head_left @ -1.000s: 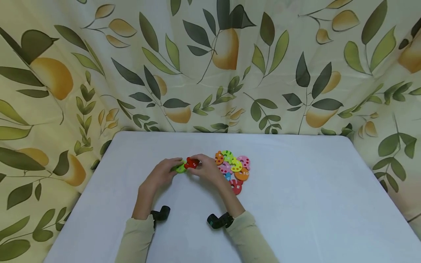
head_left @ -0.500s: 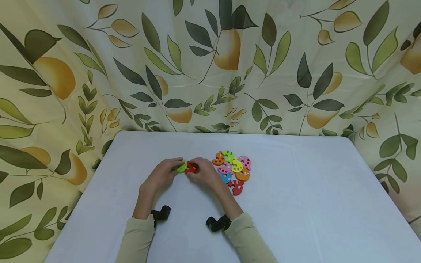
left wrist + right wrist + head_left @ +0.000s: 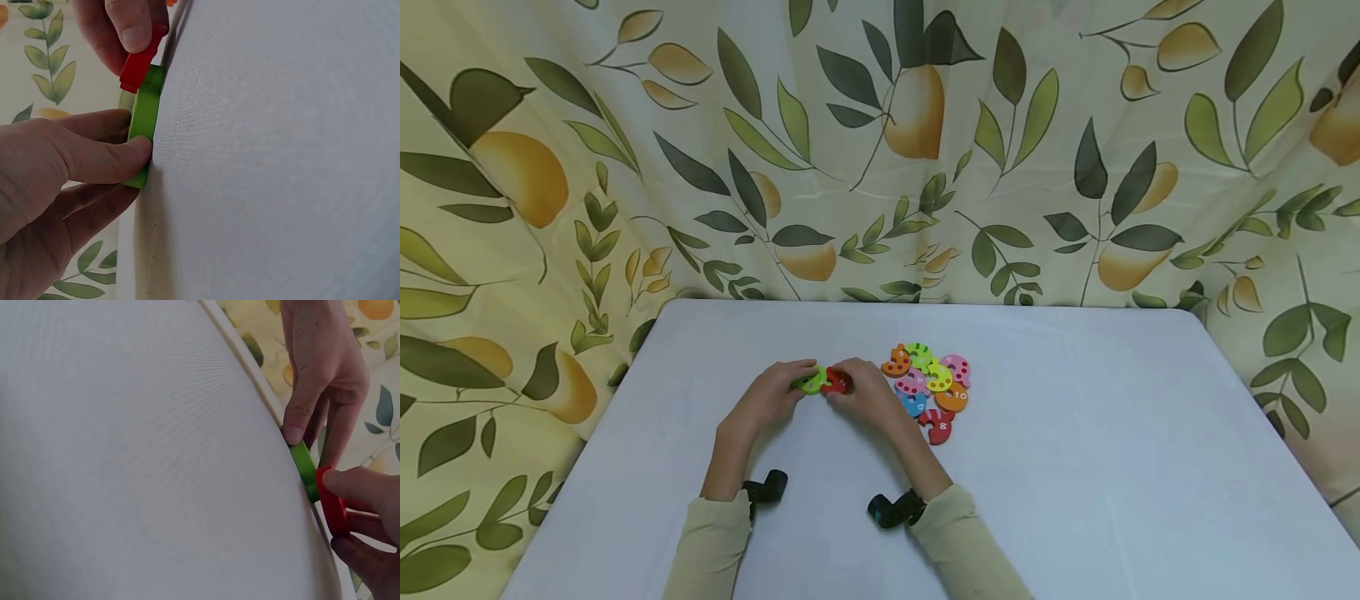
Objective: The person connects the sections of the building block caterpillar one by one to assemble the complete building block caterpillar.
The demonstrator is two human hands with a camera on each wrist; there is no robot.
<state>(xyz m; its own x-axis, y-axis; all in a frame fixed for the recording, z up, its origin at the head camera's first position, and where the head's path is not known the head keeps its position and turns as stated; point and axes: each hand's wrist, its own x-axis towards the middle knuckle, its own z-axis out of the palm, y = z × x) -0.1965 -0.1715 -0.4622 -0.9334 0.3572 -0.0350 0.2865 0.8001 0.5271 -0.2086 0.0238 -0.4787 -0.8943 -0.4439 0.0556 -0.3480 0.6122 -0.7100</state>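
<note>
My left hand pinches a green puzzle piece by its edges, and the piece lies flat on the white table. From the other side my right hand grips a red puzzle piece marked with a 2, between thumb and fingers. In the left wrist view the red piece is tilted, and its lower end overlaps the green piece's end. Fingers cover part of both pieces in the head view.
Just right of my right hand lies a cluster of colourful number pieces, among them an orange piece marked 10, a blue piece and a red piece. A leaf-patterned curtain hangs behind the white table.
My right hand has lowered the red piece from above the green one to beside its right end. The left hand has kept its place on the green piece.
</note>
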